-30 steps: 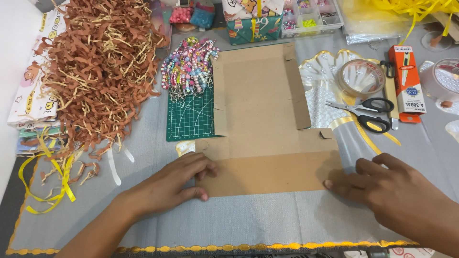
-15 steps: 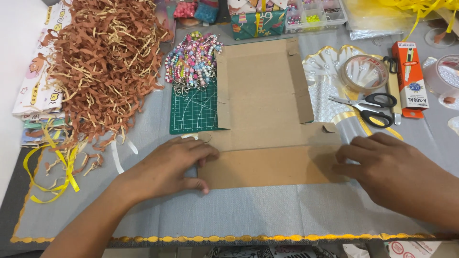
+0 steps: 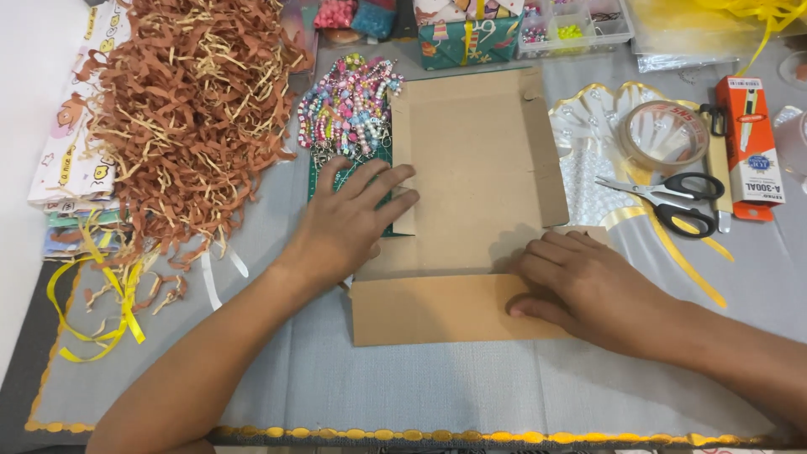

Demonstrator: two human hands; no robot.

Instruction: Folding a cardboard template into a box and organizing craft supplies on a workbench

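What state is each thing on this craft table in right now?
Cardboard box: unfolded, lying flat, near flap folded over.
Left hand: flat, fingers on the box's left flap.
Right hand: pressing on the near flap.
Scissors: closed, lying flat.
Tape roll: lying flat.
Paper shred: loose heap.
Bead strings: piled.
Yellow ribbon: loose, tangled.

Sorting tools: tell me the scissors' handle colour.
Black, on the scissors, clearest in the head view.

— What's that heap at the far left?
— Brown paper shreds (image 3: 189, 109), yellow ribbon (image 3: 101, 311) below.
— And right?
— Tape roll (image 3: 664, 134), black scissors (image 3: 677, 197), an orange box (image 3: 750, 147). Bead strings (image 3: 349, 105) lie mid-worktop.
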